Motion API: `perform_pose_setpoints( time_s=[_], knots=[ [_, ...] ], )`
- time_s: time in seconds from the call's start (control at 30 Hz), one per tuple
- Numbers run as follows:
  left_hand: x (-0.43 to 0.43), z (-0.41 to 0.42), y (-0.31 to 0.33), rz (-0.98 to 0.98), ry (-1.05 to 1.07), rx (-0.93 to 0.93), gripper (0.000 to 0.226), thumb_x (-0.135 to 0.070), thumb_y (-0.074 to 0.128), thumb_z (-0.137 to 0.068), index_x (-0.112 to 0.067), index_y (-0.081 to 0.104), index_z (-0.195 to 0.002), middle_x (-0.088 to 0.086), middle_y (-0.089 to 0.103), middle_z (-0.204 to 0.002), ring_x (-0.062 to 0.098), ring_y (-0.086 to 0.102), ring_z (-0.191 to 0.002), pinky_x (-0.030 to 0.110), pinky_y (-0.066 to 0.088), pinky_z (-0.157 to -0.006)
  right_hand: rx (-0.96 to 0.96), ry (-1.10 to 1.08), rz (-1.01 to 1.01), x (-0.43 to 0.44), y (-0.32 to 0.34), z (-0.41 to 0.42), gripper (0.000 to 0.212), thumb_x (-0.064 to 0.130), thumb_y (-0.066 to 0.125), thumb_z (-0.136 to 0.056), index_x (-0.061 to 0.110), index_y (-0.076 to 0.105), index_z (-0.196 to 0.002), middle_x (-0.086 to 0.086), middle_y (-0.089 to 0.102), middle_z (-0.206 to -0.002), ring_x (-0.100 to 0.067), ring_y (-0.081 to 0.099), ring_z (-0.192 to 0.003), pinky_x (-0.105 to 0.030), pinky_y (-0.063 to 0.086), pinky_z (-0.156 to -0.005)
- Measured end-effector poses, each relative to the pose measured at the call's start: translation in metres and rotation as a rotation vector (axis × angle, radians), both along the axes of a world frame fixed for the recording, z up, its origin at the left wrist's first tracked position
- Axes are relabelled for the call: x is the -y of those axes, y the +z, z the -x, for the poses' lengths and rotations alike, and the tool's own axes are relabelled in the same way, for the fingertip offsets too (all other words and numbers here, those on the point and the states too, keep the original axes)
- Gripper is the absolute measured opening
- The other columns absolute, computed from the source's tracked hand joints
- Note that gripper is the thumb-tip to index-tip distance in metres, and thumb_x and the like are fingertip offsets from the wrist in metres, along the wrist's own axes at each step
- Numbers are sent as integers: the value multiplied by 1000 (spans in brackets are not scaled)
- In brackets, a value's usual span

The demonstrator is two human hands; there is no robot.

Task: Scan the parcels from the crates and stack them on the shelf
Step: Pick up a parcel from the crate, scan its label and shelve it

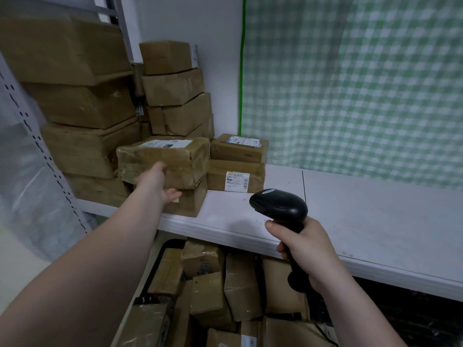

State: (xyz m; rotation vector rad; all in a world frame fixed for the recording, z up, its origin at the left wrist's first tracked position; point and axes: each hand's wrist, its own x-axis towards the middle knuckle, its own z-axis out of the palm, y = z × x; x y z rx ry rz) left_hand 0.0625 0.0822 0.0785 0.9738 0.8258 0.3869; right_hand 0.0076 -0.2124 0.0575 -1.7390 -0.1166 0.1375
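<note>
A taped brown parcel [172, 159] with a white label on top lies on another parcel at the left of the white shelf [350, 221]. My left hand [160, 187] reaches out to its near face; the thumb lies up against the front and the fingers point right along its lower edge, fairly straight. My right hand [308, 251] grips the handle of a black barcode scanner [280, 205], held over the shelf's front edge with its head pointing left. Below the shelf a dark crate [160, 256] holds several brown parcels [240, 289].
Tall stacks of brown boxes [75, 96] fill the shelf's left end and back corner [175, 88]. Two labelled parcels [238, 164] are stacked right of the one I touch. A green checked curtain [350, 83] hangs behind. A perforated shelf post [37, 146] stands at left.
</note>
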Motion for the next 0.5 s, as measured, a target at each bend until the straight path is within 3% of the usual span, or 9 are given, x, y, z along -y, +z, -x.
perform_pose_setpoints(
  time_s=[0.2, 0.33, 0.5],
  knots=[
    [2, -15, 2, 52, -24, 0, 85, -50, 74, -77, -27, 32, -147, 8, 47, -139, 38, 45, -127, 66, 42, -95, -8, 19, 18, -10, -7, -7, 13, 21, 75, -80, 16, 68, -90, 0, 61, -61, -11, 58, -54, -26, 48, -54],
    [1, -20, -1, 34, -21, -24, 76, -39, 72, -81, -27, 33, -145, 7, 49, -136, 37, 46, -125, 65, 44, -94, -18, 30, 27, -15, -11, -9, 13, 21, 75, -79, 15, 67, -88, -1, 61, -58, -13, 57, -53, -28, 49, -55],
    [0, -26, -6, 44, 78, -6, 85, -46, 76, -70, -28, 34, -142, 4, 50, -131, 34, 49, -119, 61, 50, -87, -21, 29, 51, -16, -15, -12, 13, 22, 75, -79, 16, 67, -87, -1, 60, -54, -12, 57, -52, -29, 49, -55]
  ],
)
